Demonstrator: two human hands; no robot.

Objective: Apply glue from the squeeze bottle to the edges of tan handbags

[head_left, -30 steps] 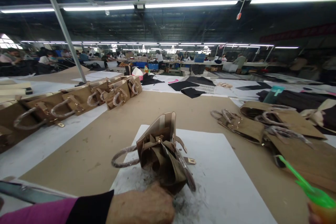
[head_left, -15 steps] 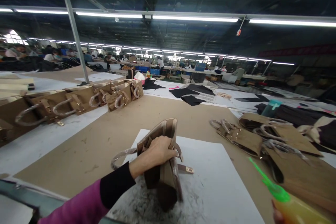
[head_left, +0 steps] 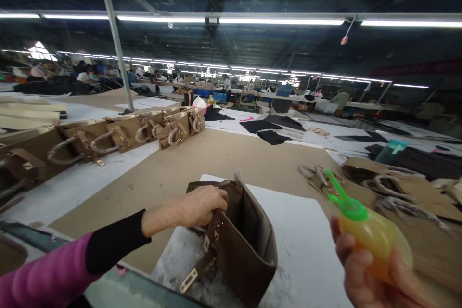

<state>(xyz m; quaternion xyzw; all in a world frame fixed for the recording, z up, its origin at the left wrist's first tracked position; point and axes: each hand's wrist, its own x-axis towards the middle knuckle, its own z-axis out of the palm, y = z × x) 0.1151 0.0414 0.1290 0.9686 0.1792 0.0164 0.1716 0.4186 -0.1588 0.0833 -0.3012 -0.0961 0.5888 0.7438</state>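
A brown handbag (head_left: 249, 255) stands on a white, smudged sheet (head_left: 303, 231) in front of me, its mouth gaping toward the right. My left hand (head_left: 204, 204) is closed on the bag's upper edge near a strap; the fingertips are partly hidden. From the bag's side hangs a strap with a gold metal plate (head_left: 189, 280). Off to the right, my right hand (head_left: 364, 269) grips a squeeze bottle (head_left: 375, 236) of yellowish liquid. Its green nozzle (head_left: 341, 190) points up and left, apart from the bag.
Several similar brown bags (head_left: 119, 134) line the left side of the table. More flat brown bag pieces with wrapped handles (head_left: 393, 187) lie at the right. Black cut pieces (head_left: 272, 136) and a teal container (head_left: 391, 151) are farther back. A metal post (head_left: 117, 43) rises at the left.
The handbag has turned, so its open mouth and gold fittings now show. My right hand has raised the bottle into view from the lower right corner, moving it up and left.
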